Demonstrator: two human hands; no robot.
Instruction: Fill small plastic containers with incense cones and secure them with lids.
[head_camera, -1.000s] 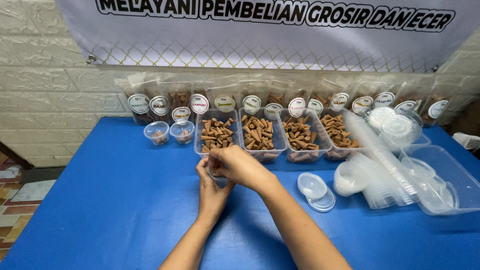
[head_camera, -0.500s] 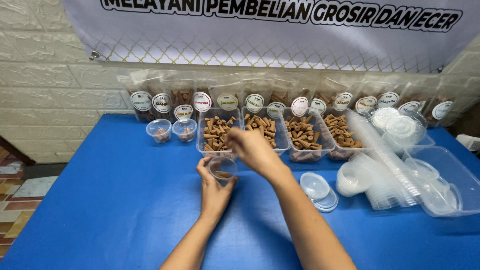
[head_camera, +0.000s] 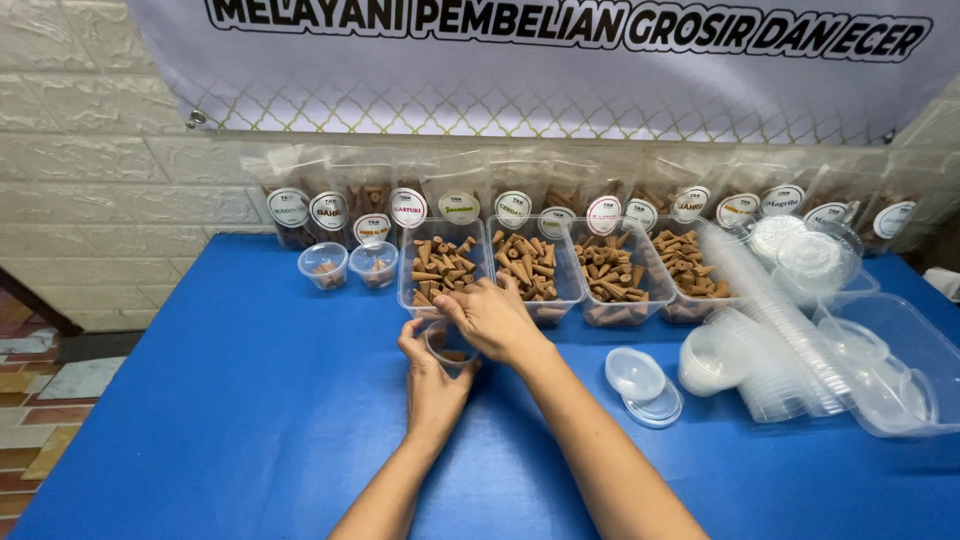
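Centrally, over a blue table (head_camera: 230, 400): left hand (head_camera: 432, 385) curled around a small clear plastic cup (head_camera: 447, 345), fingers gripping its sides from below and behind. Right hand (head_camera: 492, 318) arched over the cup's mouth, fingertips bunched and pointing down toward the cup's rim; whether anything is pinched between them, cannot tell. Cup held just above the table, right in front of the leftmost of four clear rectangular tubs (head_camera: 440, 270), all heaped with brown cone-shaped pieces (head_camera: 525, 262) and lined up side by side toward the right. Left of the tubs, two small lidded cups (head_camera: 324, 266) with a few brown pieces inside, standing next to each other. Behind everything, against the wall, a row of clear pouches with round labels (head_camera: 408, 207), under a hanging white banner (head_camera: 560, 70). To the right of the hands, a loose round lid stack (head_camera: 640, 380) lying flat on the table, then long sleeves of nested empty cups (head_camera: 770, 330) lying on their sides, partly resting in a large clear bin (head_camera: 900, 350) near the table's right edge.
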